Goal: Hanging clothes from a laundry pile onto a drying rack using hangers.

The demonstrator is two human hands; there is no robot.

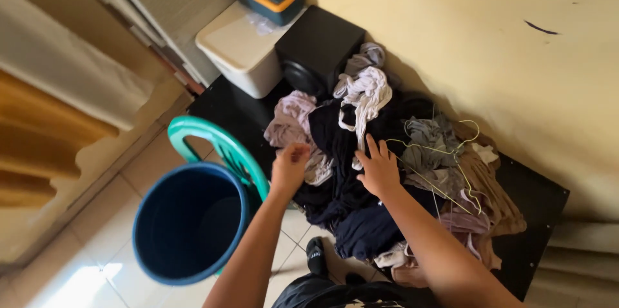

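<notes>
Two hands (290, 165) (378, 169) on clothes pile (361, 153)

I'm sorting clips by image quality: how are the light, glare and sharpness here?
Head view: daylight glare whitens the tiled floor at lower left; the round dark-blue plastic bucket is dark inside; the left hand looks slightly soft, the right hand on the dark clothes pile sharper.
</notes>
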